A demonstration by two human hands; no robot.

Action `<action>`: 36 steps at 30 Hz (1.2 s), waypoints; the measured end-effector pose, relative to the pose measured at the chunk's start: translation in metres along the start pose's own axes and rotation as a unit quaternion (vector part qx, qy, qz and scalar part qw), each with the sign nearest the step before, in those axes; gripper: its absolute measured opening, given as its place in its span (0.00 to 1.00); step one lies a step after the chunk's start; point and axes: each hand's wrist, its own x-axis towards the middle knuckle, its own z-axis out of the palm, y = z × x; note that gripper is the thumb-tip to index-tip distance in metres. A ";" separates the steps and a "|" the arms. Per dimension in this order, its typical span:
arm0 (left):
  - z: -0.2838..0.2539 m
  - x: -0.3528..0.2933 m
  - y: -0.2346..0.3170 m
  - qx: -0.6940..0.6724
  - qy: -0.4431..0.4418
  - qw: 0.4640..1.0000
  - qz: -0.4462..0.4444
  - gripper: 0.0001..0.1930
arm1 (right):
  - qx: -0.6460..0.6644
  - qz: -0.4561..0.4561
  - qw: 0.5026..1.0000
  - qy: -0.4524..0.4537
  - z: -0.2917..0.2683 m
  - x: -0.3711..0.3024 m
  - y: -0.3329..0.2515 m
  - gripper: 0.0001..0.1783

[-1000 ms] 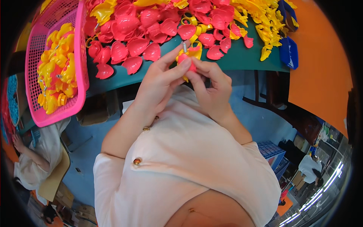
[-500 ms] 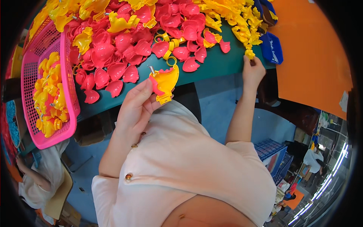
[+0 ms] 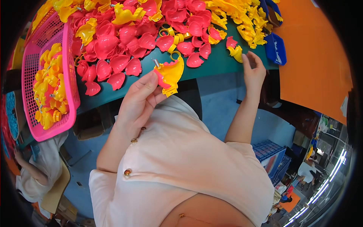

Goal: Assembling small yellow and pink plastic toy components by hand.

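My left hand (image 3: 141,92) pinches a curved yellow plastic half-shell (image 3: 174,75) by its left side. A pink shell piece (image 3: 160,79) sits against its inner side, and a small metal pin (image 3: 156,63) sticks up at the top. Over the table's front edge, my right hand (image 3: 255,71) has thumb and forefinger apart with nothing between them. Just left of its thumb tip lies a small curved yellow part (image 3: 236,53) on the green table; whether they touch I cannot tell. Above that part is a loose pink shell (image 3: 231,42).
Pink shells (image 3: 107,45) heap across the green table (image 3: 211,70), with yellow parts (image 3: 245,22) piled at the far right. A pink basket (image 3: 72,75) of yellow-and-pink pieces stands left. Right are a blue tray (image 3: 276,49) of small parts and an orange surface (image 3: 314,56).
My right hand has let go of a yellow part, which now lies beside the loose pink shell. Its fingers have spread. My left hand still holds the yellow half-shell, slightly higher and further right.
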 end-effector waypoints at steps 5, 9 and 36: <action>0.004 -0.002 0.001 0.018 0.011 1.000 0.019 0.20 | -0.102 0.014 0.994 0.023 0.027 -0.009 -0.038 0.39; 0.005 -0.011 0.008 0.022 0.016 0.999 0.029 0.21 | 0.245 0.096 0.965 -0.004 0.024 -0.005 -0.014 0.27; 0.025 -0.035 0.028 0.082 0.061 0.988 0.111 0.19 | 0.566 -0.248 0.764 -0.188 0.044 -0.073 -0.153 0.41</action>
